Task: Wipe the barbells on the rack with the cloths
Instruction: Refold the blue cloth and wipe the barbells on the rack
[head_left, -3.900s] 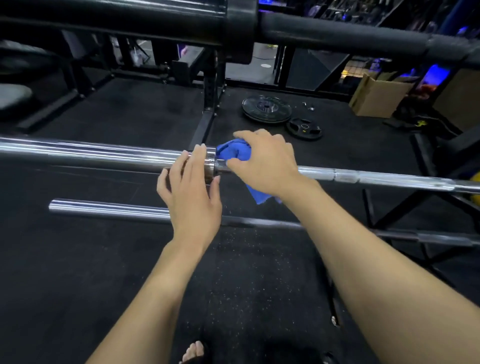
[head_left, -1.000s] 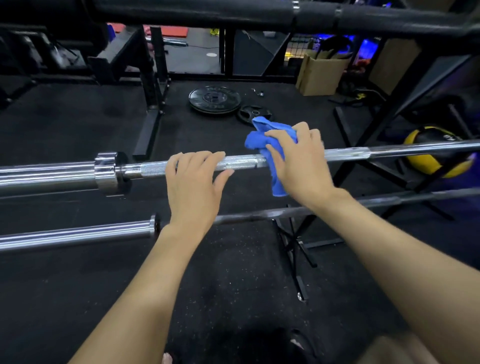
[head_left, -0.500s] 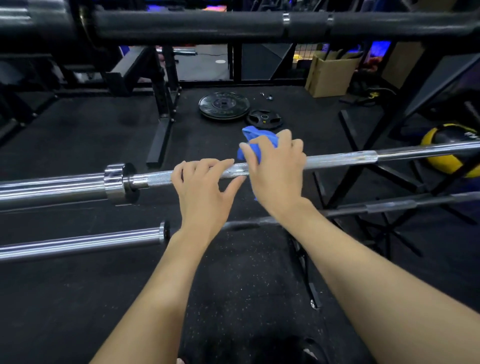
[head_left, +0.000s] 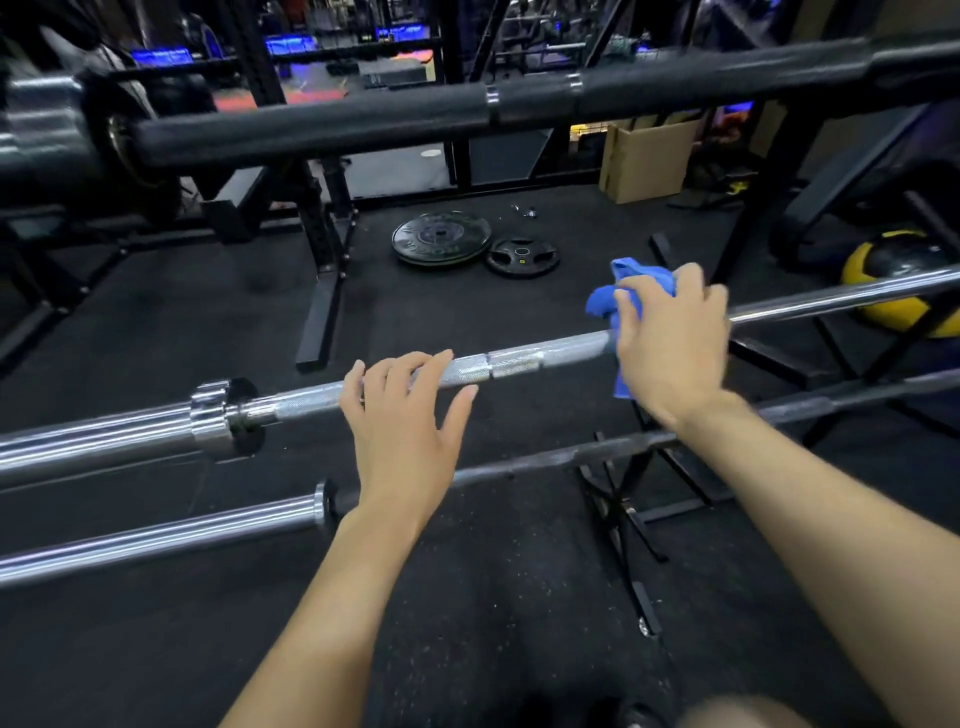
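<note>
A chrome barbell (head_left: 519, 364) is lying across the middle of the view on a black rack (head_left: 618, 499), running from the near left up toward the far right. The barbell is being steadied by the left hand (head_left: 402, 421), whose fingers (head_left: 431, 364) are draped loosely over the knurled shaft a little right of the collar (head_left: 215, 415), with the thumb spread toward the right; nothing is being gripped tightly. Further right along the same shaft, a blue cloth (head_left: 605, 299) is being clutched by the right hand (head_left: 670, 338), its fingers curled around cloth and shaft together, with a corner of cloth hanging below the bar.

For the wiping to be done well, the cloth is probably best kept wrapped fully round the shaft and drawn along it in long strokes, with the bar being turned a little by the left hand so that the underside is also being reached; the knurled part is likely needing firmer pressure.

A second barbell (head_left: 156, 535) is resting lower and nearer, and a thick dark bar (head_left: 322, 124) is crossing above. Both ends of every bar are being cut off by the frame. The right hand is slightly blurred, so the exact lie of its fingertips cannot be told, and the far gym background is too dim to be made out
</note>
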